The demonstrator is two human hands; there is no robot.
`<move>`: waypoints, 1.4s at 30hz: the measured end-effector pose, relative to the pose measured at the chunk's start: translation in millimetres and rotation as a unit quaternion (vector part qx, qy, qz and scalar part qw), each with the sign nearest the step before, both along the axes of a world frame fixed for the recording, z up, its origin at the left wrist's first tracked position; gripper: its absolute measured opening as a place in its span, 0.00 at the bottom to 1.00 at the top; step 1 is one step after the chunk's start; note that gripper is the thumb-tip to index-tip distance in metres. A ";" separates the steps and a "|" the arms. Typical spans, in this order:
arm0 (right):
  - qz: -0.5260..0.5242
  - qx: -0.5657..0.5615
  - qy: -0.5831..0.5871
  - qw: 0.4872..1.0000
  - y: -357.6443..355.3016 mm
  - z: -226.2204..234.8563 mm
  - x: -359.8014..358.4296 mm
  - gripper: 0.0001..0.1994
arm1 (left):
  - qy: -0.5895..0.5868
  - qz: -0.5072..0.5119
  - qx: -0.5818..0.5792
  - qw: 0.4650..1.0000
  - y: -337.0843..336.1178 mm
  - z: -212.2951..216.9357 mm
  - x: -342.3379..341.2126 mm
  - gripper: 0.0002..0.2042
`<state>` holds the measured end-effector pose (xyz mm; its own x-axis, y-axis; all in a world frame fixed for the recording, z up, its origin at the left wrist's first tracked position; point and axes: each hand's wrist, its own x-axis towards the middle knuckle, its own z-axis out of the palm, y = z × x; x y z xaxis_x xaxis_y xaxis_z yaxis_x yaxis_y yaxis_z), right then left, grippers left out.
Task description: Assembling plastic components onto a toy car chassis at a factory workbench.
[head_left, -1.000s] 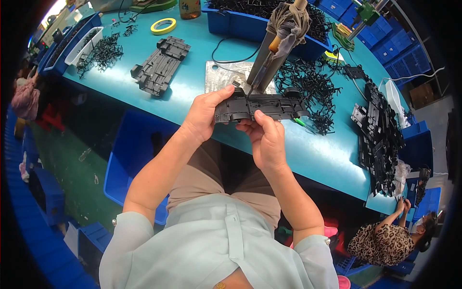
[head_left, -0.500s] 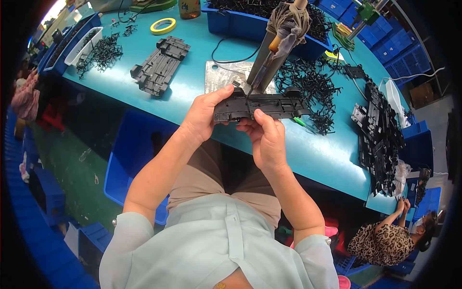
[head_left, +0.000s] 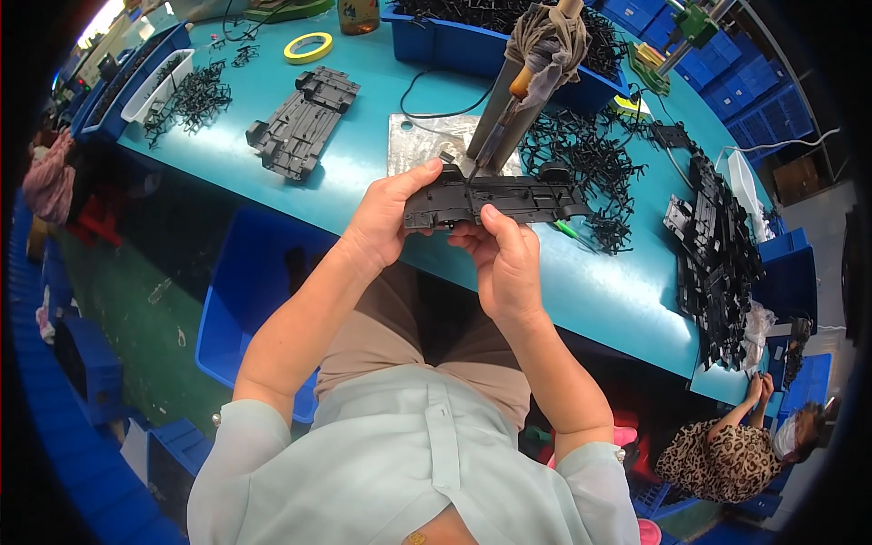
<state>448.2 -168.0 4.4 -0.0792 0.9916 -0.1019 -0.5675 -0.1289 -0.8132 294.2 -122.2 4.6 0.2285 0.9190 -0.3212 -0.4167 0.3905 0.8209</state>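
Observation:
Both my hands hold a long black plastic chassis piece (head_left: 509,202) over the table's near edge. My left hand (head_left: 383,211) grips its left end, thumb on top. My right hand (head_left: 504,263) clasps its near side around the middle, thumb on the upper face and fingers beneath. Just behind the piece stands an upright grey metal holder (head_left: 498,123) on a metal plate (head_left: 422,141). A tool with an orange handle (head_left: 520,84) leans on the holder, cloth wrapped around its top; its thin tip meets or nearly meets the piece. Another black chassis piece (head_left: 304,123) lies to the left.
Small black plastic parts (head_left: 595,163) are strewn right of the holder, beside a green-handled tool (head_left: 570,232). A blue bin (head_left: 445,45) of such parts stands behind. Black chassis pieces (head_left: 718,263) are piled at right. Yellow tape (head_left: 308,48) lies far left. A co-worker (head_left: 727,459) sits at lower right.
My hands and the black chassis piece stay almost in place. The co-worker's head at the lower right has turned slightly.

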 end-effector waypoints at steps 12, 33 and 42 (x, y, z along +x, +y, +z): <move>0.040 -0.024 0.034 0.998 -3.6 -11.1 7.4 0.12 | -0.106 0.009 0.015 0.994 -1.4 -8.0 -2.0 0.16; 0.021 -0.029 0.058 0.998 2.6 -9.5 -0.7 0.15 | -0.034 -0.007 0.016 0.999 15.8 -0.8 -7.8 0.16; 0.017 -0.030 0.051 0.998 3.6 -7.8 -1.8 0.15 | 0.010 0.002 -0.011 1.000 13.7 4.5 -7.3 0.16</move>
<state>446.3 -164.3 -3.4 -0.1255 0.9807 -0.1499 -0.6410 -0.1955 -0.7422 286.9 -108.5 9.1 0.2179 0.9124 -0.3465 -0.4029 0.4075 0.8195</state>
